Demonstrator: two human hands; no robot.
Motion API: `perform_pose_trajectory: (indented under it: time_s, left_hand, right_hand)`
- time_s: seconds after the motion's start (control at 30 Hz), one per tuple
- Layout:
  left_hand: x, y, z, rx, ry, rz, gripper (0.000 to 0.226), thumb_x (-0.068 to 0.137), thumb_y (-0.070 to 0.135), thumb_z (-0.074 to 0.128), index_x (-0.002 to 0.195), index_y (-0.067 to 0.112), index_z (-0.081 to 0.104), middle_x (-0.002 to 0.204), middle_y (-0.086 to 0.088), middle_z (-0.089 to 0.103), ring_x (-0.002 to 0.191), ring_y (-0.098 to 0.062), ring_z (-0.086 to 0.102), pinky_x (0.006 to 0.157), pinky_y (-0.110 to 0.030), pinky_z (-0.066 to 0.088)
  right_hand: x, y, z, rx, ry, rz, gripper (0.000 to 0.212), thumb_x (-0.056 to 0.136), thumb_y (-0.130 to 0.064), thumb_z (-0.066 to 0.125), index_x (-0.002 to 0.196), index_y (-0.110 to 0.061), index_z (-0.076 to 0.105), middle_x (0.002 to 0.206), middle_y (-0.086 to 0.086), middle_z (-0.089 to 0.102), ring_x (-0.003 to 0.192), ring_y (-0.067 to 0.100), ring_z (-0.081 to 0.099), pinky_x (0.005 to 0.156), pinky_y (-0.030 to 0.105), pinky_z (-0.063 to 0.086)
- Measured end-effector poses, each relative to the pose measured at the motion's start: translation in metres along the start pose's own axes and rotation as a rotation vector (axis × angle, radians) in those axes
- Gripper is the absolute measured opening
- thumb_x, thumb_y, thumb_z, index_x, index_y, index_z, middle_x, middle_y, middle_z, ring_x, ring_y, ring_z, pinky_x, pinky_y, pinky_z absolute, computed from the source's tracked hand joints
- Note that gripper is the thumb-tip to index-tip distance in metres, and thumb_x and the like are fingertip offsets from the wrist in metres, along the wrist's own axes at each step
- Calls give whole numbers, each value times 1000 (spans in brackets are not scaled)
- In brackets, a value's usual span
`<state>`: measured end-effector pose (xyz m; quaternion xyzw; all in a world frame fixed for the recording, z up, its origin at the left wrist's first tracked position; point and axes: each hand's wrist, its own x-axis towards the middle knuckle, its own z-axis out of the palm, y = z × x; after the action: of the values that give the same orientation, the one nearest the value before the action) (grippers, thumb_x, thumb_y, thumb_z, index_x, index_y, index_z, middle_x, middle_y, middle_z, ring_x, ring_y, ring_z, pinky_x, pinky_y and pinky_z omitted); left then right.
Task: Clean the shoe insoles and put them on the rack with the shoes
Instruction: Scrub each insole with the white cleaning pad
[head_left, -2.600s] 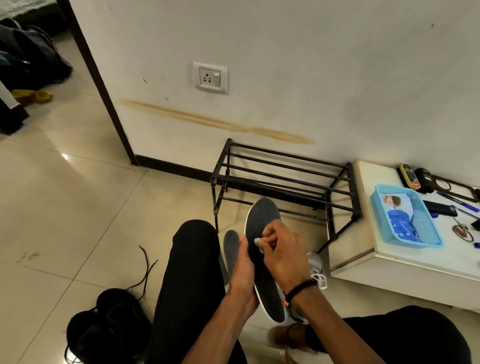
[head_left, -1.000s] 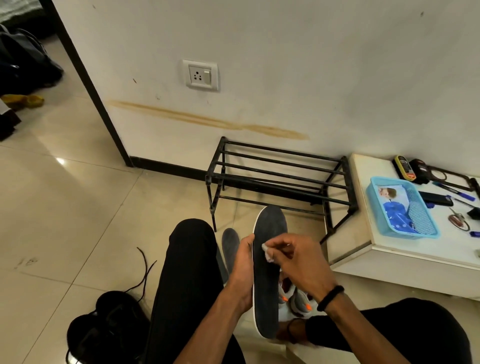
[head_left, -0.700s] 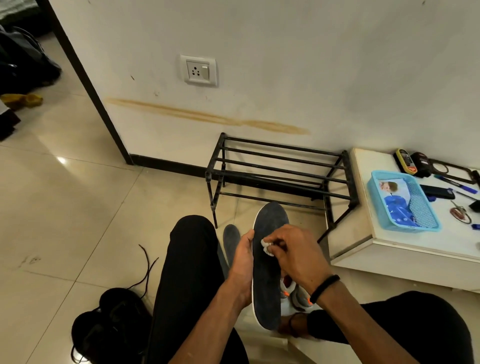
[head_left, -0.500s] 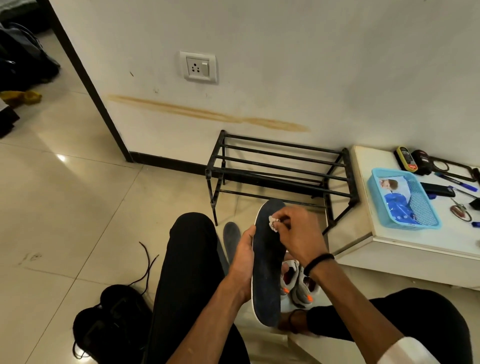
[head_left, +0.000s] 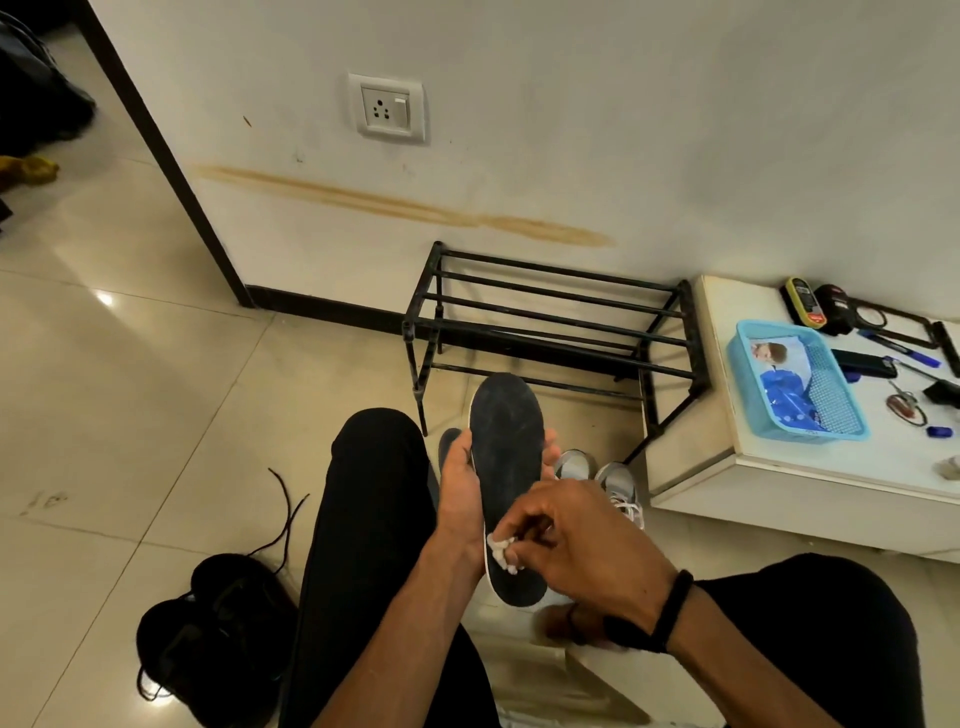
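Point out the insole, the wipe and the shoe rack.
insole (head_left: 506, 447): head view, dark upper face near the toe.
wipe (head_left: 501, 552): head view, white wad showing beside the fingers.
shoe rack (head_left: 556, 306): head view, a top-tier bar.

Left hand (head_left: 460, 493) grips dark insole (head_left: 506, 457) upright by its edges. Right hand (head_left: 582, 545) pinches white wipe (head_left: 501, 553) against its heel end (second insole (head_left: 448, 447) behind). Grey shoes (head_left: 597, 475) below, black rack (head_left: 550, 332) beyond.

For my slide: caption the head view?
Left hand holds dark insole; right hand rubs white wipe near its heel.
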<state>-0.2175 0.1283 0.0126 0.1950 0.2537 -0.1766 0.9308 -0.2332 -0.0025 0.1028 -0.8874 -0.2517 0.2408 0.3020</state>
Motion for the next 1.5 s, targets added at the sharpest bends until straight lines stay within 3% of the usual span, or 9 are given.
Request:
perform_pose_trajectory:
  time_s: [0.2, 0.3, 0.43, 0.63, 0.83, 0.97, 1.2, 1.33, 1.5]
  left_hand:
    - [8, -1, -8, -70, -34, -28, 84, 96, 64, 38, 148, -1, 47, 113, -17, 63, 92, -23, 59, 80, -31, 51]
    - [7, -4, -6, -53, -19, -18, 82, 98, 67, 37, 143, 1, 55, 121, -18, 65, 101, -27, 63, 92, -37, 50]
    - [2, -19, -2, 199, 66, 35, 70, 97, 68, 40, 119, 13, 75, 124, -19, 70, 117, -34, 67, 109, -51, 47]
    - [-2, -5, -3, 38, 5, 82, 67, 93, 61, 54, 124, 4, 69, 107, -18, 67, 95, -26, 68, 87, -40, 55]
    - [1, -11, -6, -18, 69, 25, 86, 87, 76, 56, 135, 5, 64, 134, -21, 65, 121, -29, 63, 113, -46, 44]
    - [-6, -19, -3, 19, 50, -15, 67, 95, 68, 49, 122, 13, 75, 128, -19, 69, 121, -34, 66, 108, -50, 48]
    - [-1, -6, -9, 50, 69, 96, 61, 97, 54, 50, 121, 3, 73, 123, -23, 68, 113, -36, 66, 106, -49, 48]
    - [-5, -11, 2, -9, 48, 17, 63, 98, 63, 48, 122, 11, 75, 127, -20, 69, 115, -33, 69, 103, -48, 51]
    - [-5, -3, -2, 64, 37, 84, 55, 94, 51, 42, 101, 10, 78, 91, -14, 67, 77, -23, 66, 74, -36, 50]
  right_hand:
    - [-18, 17, 18, 54, 192, 46, 19, 81, -12, 78, 94, -27, 78, 90, -16, 68, 81, 1, 66, 75, 20, 56]
    - [-16, 17, 23, -75, 273, 73, 16, 85, -12, 75, 94, -25, 76, 92, -19, 61, 80, -5, 57, 77, 6, 46]
    - [12, 19, 11, -148, 424, 143, 7, 90, -19, 71, 93, -25, 73, 96, -11, 63, 84, 3, 58, 79, 14, 51]
    - [10, 3, 30, -93, 343, 100, 9, 89, -16, 70, 90, -22, 77, 96, -9, 70, 84, 8, 65, 77, 13, 52]
    - [14, 16, 33, -93, 405, 79, 12, 88, -10, 71, 90, -19, 79, 93, -7, 70, 82, 0, 59, 81, 0, 40]
    - [44, 27, 20, -182, 484, 213, 13, 95, -25, 65, 89, -20, 75, 92, -3, 66, 78, 8, 58, 73, 23, 53]
    - [34, 13, 29, 103, 281, 197, 5, 86, -25, 77, 91, -26, 76, 92, -13, 71, 82, 1, 67, 81, 21, 58]
    - [57, 30, 18, -80, 474, 203, 3, 90, -28, 71, 92, -29, 73, 93, -11, 69, 81, 4, 64, 77, 31, 59]
    - [68, 34, 11, -23, 491, 245, 4, 88, -24, 75, 89, -27, 73, 89, -10, 71, 78, 4, 65, 75, 32, 60]
